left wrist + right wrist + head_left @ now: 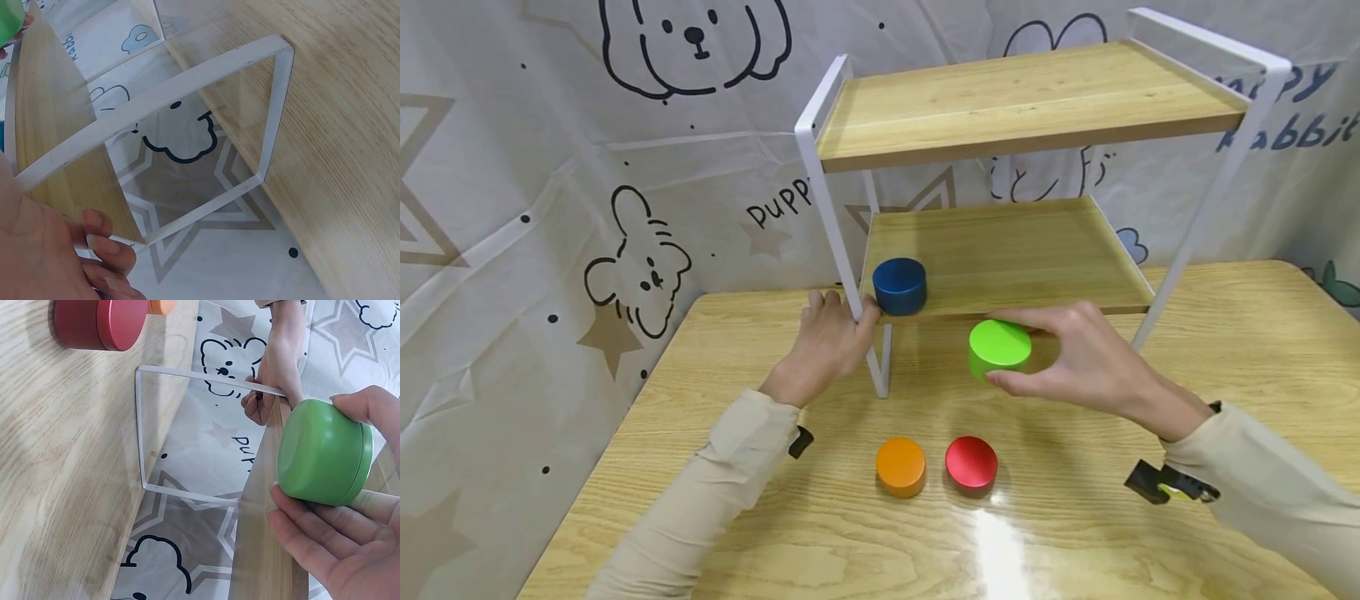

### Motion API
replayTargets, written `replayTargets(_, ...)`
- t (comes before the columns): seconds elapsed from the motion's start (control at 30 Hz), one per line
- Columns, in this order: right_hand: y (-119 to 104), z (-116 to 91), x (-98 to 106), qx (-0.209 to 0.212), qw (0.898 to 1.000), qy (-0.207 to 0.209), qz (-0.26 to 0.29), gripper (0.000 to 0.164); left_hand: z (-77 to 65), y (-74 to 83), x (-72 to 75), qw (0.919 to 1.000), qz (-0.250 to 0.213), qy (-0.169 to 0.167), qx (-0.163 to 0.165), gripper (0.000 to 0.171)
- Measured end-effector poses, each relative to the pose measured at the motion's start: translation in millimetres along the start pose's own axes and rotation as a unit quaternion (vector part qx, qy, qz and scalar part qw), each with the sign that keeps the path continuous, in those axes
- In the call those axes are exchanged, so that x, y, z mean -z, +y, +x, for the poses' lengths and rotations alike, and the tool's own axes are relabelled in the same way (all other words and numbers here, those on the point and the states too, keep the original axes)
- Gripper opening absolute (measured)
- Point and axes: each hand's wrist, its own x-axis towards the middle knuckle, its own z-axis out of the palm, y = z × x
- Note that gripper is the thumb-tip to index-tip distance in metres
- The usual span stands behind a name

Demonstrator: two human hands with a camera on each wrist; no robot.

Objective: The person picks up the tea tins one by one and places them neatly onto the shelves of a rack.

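Right hand (1086,354): thumb and fingers are pinching a tin's sides, parted just to its width.
Green tin (1000,346): hanging in those fingers; holding it level should help.
Lower board (1015,250): its front edge is lying close beside the fingertips, an obstacle for knuckles.
Red tin (972,465), orange tin (901,467): sitting wearer-side of the fingers.
Blue tin (899,286): sitting left of them.
Left hand (829,340): resting by the white post (833,225), fingers loosely curling; can't tell if gripping.
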Motion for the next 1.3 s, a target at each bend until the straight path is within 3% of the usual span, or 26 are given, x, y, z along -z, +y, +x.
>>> replayTargets(0.67,-8.4,19.9,5.8,-0.004,1.0,-0.005,0.002,0.048,-1.2,0.9,2.1,1.0,-0.001,0.0,-0.001,0.059)
replayTargets(1.1,-12.5,28.5,12.7,-0.036,0.999,-0.002,0.034,0.05,-1.1,0.8,0.6,0.9999,0.011,-0.002,-0.012,0.058)
replayTargets(1.3,-6.8,35.7,13.9,-0.035,0.999,0.007,0.02,0.047,-0.6,2.1,-0.5,0.9999,0.006,0.0,-0.008,0.057)
